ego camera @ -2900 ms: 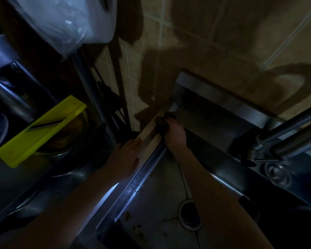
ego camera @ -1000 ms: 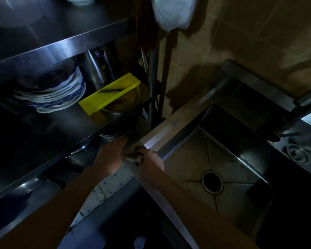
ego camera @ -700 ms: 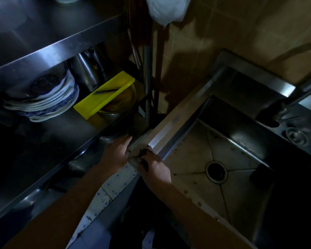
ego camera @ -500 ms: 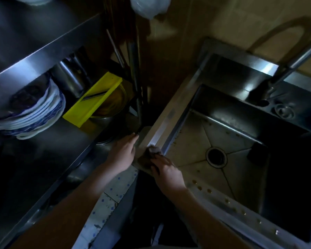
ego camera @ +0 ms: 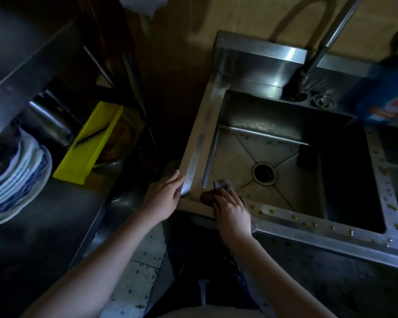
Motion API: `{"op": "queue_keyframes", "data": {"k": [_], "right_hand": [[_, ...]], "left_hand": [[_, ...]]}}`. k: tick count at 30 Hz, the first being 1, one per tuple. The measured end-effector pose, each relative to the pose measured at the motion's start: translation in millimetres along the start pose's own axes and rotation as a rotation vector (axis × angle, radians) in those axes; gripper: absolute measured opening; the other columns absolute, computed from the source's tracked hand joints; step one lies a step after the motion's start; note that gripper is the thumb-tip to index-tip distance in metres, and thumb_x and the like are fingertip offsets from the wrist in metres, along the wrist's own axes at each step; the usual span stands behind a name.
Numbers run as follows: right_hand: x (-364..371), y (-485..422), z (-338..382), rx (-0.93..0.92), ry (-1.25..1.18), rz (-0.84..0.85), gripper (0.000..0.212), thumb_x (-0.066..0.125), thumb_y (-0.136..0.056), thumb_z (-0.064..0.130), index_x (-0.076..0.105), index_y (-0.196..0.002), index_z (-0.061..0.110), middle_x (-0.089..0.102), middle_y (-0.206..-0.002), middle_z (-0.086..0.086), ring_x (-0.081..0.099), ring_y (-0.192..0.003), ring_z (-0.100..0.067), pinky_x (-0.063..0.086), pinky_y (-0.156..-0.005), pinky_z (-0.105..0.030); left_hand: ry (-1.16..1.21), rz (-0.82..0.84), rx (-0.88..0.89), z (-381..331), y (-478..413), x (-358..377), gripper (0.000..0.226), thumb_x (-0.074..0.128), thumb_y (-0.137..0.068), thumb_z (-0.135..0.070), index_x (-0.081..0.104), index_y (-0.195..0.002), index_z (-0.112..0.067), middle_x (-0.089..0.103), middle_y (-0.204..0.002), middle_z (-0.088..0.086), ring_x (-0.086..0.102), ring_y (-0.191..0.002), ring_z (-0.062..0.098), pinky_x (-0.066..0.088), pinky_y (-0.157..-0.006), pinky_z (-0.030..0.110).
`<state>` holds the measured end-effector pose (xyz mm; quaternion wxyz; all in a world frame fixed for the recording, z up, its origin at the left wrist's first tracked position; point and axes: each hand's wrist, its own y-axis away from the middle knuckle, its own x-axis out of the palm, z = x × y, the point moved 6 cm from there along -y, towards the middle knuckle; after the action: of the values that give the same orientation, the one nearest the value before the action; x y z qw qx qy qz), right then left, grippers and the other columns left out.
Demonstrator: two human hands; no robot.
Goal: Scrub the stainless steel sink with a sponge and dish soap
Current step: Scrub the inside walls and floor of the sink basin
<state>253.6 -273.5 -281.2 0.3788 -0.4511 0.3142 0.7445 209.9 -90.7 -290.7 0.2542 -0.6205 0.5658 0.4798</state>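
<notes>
The square stainless steel sink [ego camera: 199, 143] fills the right half of the view, with a round drain [ego camera: 264, 173] in its floor. My right hand [ego camera: 232, 210] presses a dark brown sponge [ego camera: 210, 195] onto the sink's near-left corner rim. My left hand [ego camera: 164, 195] lies flat against the outer left edge of that corner, fingers apart, holding nothing. Small yellowish drops dot the front rim [ego camera: 308, 222] and right rim. A dark block [ego camera: 306, 157] sits inside the basin at the right.
A tall tap [ego camera: 317, 49] rises at the sink's back. A blue package [ego camera: 386, 95] stands at the back right. On the left, a steel shelf [ego camera: 55, 203] carries stacked blue-and-white plates [ego camera: 16, 182], a yellow slicer [ego camera: 90, 143] over a bowl, and a metal pot.
My right hand has carried the sponge down the left rim from the far corner to the near-left corner. My left hand followed along the outer edge. The view swung right, showing the whole basin.
</notes>
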Motion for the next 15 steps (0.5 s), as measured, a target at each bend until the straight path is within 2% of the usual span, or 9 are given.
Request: {"op": "queue_keyframes", "data": {"k": [3, 5, 9, 15], "right_hand": [[3, 1, 25, -0.042, 0.012, -0.04, 0.03, 0.069, -0.078, 0.009, 0.069, -0.108, 0.011, 0.064, -0.125, -0.008, 0.058, -0.118, -0.033, 0.055, -0.087, -0.042], [5, -1, 36, -0.065, 0.019, -0.066, 0.026, 0.067, -0.078, 0.008, 0.071, -0.104, 0.011, 0.067, -0.119, -0.008, 0.062, -0.111, -0.033, 0.053, -0.088, -0.041], [5, 1, 28, -0.051, -0.011, -0.081, 0.028, 0.061, -0.083, 0.012, 0.069, -0.111, 0.014, 0.064, -0.126, -0.005, 0.058, -0.118, -0.03, 0.048, -0.096, -0.039], [-11, 21, -20, 0.094, 0.013, -0.144, 0.029, 0.066, -0.081, 0.013, 0.07, -0.109, 0.017, 0.066, -0.123, -0.003, 0.06, -0.116, -0.028, 0.05, -0.094, -0.038]], "left_hand": [[-0.029, 0.039, 0.007, 1, -3, 1, 0.051, 0.047, -0.095, -0.019, 0.034, -0.144, -0.022, 0.021, -0.157, -0.001, 0.03, -0.139, 0.022, 0.034, -0.109, 0.046], [-0.052, 0.041, 0.005, 1, -5, 0, 0.049, 0.045, -0.096, -0.02, 0.035, -0.144, -0.022, 0.022, -0.156, 0.0, 0.029, -0.139, 0.023, 0.033, -0.109, 0.046], [-0.094, 0.016, 0.0, 1, -9, -2, 0.046, 0.044, -0.096, -0.021, 0.039, -0.142, -0.024, 0.027, -0.155, -0.001, 0.03, -0.139, 0.024, 0.033, -0.11, 0.043], [-0.089, -0.035, -0.012, 1, -7, -1, 0.044, 0.046, -0.096, -0.025, 0.043, -0.139, -0.022, 0.026, -0.155, 0.001, 0.03, -0.139, 0.023, 0.034, -0.109, 0.039]]}}
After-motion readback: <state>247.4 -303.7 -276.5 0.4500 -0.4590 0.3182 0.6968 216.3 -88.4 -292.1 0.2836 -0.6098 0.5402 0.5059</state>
